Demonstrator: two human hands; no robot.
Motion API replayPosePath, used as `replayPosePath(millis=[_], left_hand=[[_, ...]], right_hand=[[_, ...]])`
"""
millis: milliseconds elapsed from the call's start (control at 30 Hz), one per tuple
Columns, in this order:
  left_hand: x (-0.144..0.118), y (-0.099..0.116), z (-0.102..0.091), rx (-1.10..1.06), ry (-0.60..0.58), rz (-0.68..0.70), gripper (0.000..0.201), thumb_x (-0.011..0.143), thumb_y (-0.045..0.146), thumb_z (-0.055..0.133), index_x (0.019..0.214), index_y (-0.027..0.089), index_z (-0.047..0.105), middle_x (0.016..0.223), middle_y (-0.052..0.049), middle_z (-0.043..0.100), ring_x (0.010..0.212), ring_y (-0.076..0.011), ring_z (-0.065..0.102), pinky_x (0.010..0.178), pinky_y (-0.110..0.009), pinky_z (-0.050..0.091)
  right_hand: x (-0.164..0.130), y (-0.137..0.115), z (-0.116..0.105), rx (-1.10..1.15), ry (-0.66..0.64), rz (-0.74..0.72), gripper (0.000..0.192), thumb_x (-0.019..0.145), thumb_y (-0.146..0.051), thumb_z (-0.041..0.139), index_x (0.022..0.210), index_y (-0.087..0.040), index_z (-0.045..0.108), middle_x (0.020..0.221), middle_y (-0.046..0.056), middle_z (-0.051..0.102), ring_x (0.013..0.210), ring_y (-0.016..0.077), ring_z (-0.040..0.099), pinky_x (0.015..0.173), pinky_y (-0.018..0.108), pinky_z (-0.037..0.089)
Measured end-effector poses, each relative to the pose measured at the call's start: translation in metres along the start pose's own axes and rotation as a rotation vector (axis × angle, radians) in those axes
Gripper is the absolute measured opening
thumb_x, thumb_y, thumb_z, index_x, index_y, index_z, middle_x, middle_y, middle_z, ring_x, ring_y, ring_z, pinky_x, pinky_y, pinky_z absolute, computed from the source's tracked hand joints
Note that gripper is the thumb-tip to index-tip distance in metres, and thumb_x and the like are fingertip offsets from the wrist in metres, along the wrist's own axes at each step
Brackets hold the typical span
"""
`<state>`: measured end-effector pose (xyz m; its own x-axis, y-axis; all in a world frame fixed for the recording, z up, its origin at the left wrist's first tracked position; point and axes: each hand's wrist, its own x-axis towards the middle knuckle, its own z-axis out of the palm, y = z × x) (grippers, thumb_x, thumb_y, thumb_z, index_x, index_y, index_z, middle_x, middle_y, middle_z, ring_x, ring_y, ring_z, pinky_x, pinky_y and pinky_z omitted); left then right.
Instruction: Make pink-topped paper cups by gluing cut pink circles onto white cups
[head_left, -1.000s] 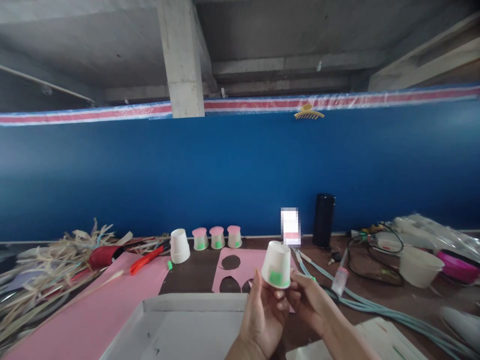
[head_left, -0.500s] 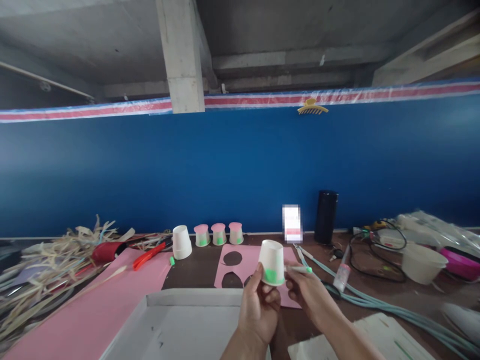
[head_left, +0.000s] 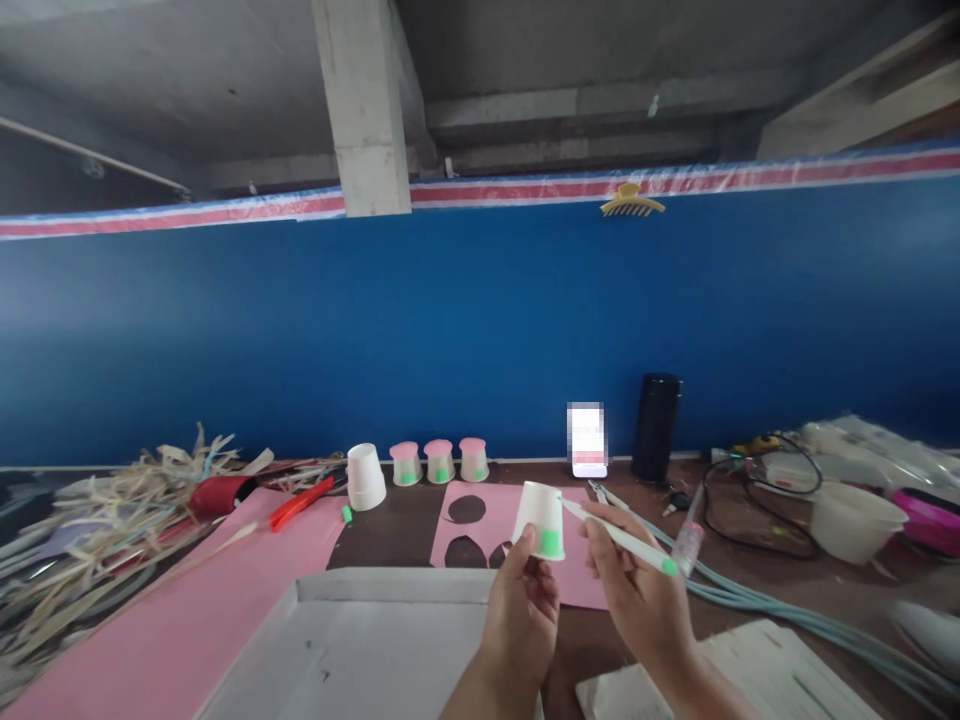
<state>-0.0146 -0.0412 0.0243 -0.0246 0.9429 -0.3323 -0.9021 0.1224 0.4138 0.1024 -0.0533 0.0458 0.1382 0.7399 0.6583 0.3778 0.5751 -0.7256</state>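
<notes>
My left hand grips a white paper cup, held upside down with its wide rim at the bottom. A bright green patch marks the cup's lower right side. Between the fingers of my right hand is a white marker with a green end; its tip points at the upper right side of the cup, and I cannot tell whether it touches. Beneath the hands lies pink paper with round holes cut out. A small green marker cap rests further left.
Several upturned cups stand at the back, some with pink tops and green patches. Red-handled scissors lie on a pink sheet. A white tray is in front. Right are a phone, black bottle and cables.
The cup has turned in my left hand, its green patch now further right. My right hand has swung the marker from beside the cup's base to point at its upper side.
</notes>
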Motion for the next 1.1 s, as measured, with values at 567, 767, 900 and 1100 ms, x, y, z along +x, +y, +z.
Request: replayPosePath(millis=[567,767,900,1100], left_hand=[[-0.0025,-0.0051,-0.0016,0.05,-0.032,-0.019,0.032,0.065,0.024,0.078,0.086,0.013,0.057,0.066,0.003,0.054,0.051,-0.0036,0.052,0.047,-0.013,0.045],[-0.0035,-0.0052,-0.0018,0.057,-0.071,-0.008,0.03,0.066,0.024,0.077,0.084,0.013,0.056,0.065,0.003,0.052,0.052,-0.0036,0.05,0.047,-0.013,0.044],[-0.0042,-0.006,-0.0023,0.06,-0.077,-0.001,0.03,0.066,0.024,0.078,0.082,0.013,0.055,0.065,0.004,0.052,0.052,-0.0037,0.05,0.048,-0.013,0.044],[-0.0035,-0.0057,-0.002,0.071,-0.076,-0.002,0.029,0.065,0.025,0.078,0.08,0.013,0.055,0.064,0.003,0.052,0.052,-0.004,0.05,0.048,-0.013,0.044]], right_hand=[[0.002,-0.0031,0.001,-0.218,-0.043,-0.065,0.019,0.088,-0.032,0.05,0.101,-0.02,0.059,0.08,0.006,0.067,0.07,0.0188,0.064,0.064,0.028,0.049],[0.0014,-0.0026,0.0007,-0.255,-0.038,-0.074,0.019,0.089,-0.032,0.049,0.1,-0.021,0.06,0.068,0.004,0.064,0.075,0.0215,0.065,0.068,0.03,0.049],[0.0014,-0.0032,0.0001,-0.254,-0.038,-0.071,0.021,0.089,-0.033,0.049,0.101,-0.021,0.06,0.068,0.004,0.064,0.075,0.0217,0.065,0.066,0.03,0.049],[0.0015,-0.0028,-0.0002,-0.269,-0.031,-0.066,0.022,0.088,-0.034,0.049,0.101,-0.021,0.06,0.065,0.004,0.063,0.076,0.023,0.065,0.065,0.031,0.049]])
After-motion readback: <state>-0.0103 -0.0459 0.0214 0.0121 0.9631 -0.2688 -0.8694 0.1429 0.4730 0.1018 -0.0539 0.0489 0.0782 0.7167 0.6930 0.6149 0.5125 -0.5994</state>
